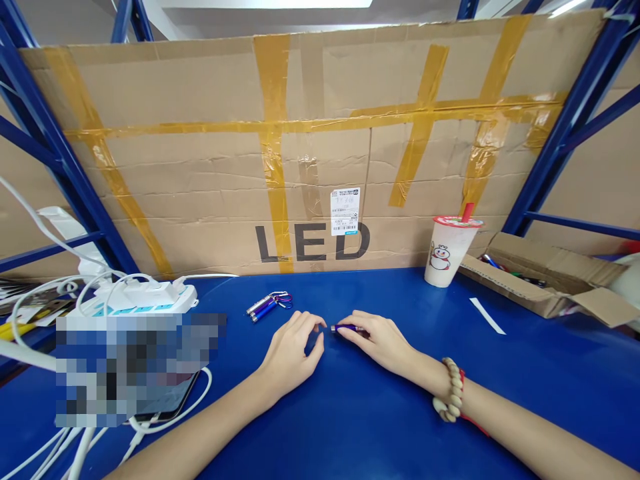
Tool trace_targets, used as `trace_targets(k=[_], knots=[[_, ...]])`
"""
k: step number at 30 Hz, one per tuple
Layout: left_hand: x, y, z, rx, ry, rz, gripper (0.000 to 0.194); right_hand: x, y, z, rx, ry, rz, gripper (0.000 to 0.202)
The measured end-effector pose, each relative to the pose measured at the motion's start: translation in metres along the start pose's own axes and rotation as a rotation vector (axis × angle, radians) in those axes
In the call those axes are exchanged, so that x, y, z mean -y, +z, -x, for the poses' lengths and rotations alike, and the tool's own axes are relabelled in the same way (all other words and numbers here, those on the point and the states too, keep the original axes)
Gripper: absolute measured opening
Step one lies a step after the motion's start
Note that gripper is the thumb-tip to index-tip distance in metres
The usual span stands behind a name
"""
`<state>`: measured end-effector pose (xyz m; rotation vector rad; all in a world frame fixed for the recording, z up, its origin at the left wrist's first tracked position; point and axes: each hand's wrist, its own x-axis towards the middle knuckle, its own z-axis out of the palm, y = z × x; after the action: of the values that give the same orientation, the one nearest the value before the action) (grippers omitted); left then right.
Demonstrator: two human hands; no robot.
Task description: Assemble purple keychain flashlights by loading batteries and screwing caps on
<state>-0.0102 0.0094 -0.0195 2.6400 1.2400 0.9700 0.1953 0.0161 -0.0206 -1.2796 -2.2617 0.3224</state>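
My right hand point(376, 339) pinches a small purple flashlight point(345, 328) between thumb and fingers, low over the blue table. Its silver end points left, and the hand hides the rest. Beside it, my left hand point(295, 348) is empty, with a gap between the curved fingers and the thumb. That hand is just left of the flashlight's end, apart from it. Behind my left hand lie two small flashlights with carabiner clips, a blue flashlight point(264, 311) in front of a silver-ended purple one point(259, 305).
A white power strip point(165, 299) with several cables and a phone point(173, 398) lie at the left, partly blurred. On the right are a lidded drink cup point(445, 257), a white strip point(487, 315) and an open cardboard box point(535, 293). A large taped cardboard sheet point(210, 187) stands behind.
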Motion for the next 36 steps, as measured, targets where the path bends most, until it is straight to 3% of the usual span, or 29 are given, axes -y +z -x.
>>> trace_targets(k=[7,19,36], knots=[[-0.0009,0.0008,0.0001,0.008,-0.02,0.003,0.015,-0.0026,0.0014,-0.0004,-0.011,-0.053,-0.047,0.032],[-0.0009,-0.004,0.0005,0.037,-0.253,0.202,0.024,-0.0002,-0.0008,0.0,-0.006,-0.138,-0.059,0.033],[0.0035,0.0006,0.0009,0.002,-0.283,0.324,0.025,-0.0022,0.0013,0.0022,0.007,-0.252,-0.056,0.039]])
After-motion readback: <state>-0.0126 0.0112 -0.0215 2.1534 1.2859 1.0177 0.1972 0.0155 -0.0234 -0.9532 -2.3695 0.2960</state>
